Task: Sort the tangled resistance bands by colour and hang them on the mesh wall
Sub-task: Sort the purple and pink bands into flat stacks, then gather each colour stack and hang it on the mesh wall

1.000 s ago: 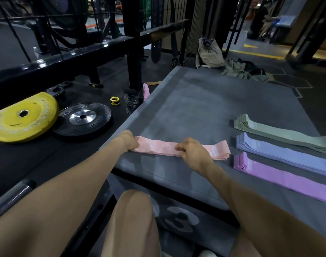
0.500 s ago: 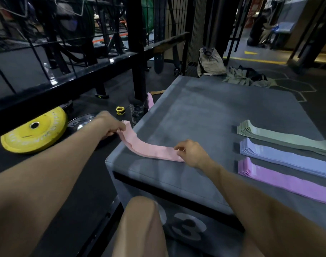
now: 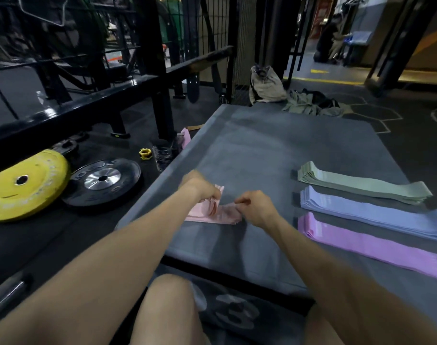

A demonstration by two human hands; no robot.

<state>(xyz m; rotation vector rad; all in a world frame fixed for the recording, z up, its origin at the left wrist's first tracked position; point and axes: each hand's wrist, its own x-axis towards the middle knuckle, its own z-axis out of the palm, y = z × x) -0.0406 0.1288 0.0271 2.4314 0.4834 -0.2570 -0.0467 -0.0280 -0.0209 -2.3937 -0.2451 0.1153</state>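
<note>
Resistance bands are what I'm working on, and right now it's the pink bands, a bunched stack lying near the left front edge of the grey tabletop. My left hand has its fingers curled round the folded left end of the stack, where the layered edges fan out. My right hand pinches the other end, fingers curled in tight, so the two hands sit close together with the pink bundle doubled up between them. The picture is a little blurred here, so I can't tell exactly how many layers I hold.

To the right, well apart from my hands, three sorted stacks lie side by side on the tabletop: green bands farthest, blue bands in the middle, purple bands nearest. Each looks neatly flattened.

As I judge it, the colour sorting is nearly done, with pink as the last group in hand. None of the hanging is done; all four colours are still on the tabletop. The black mesh wall stands beyond the far left corner. On the floor to the left lie a yellow plate and a black plate.
</note>
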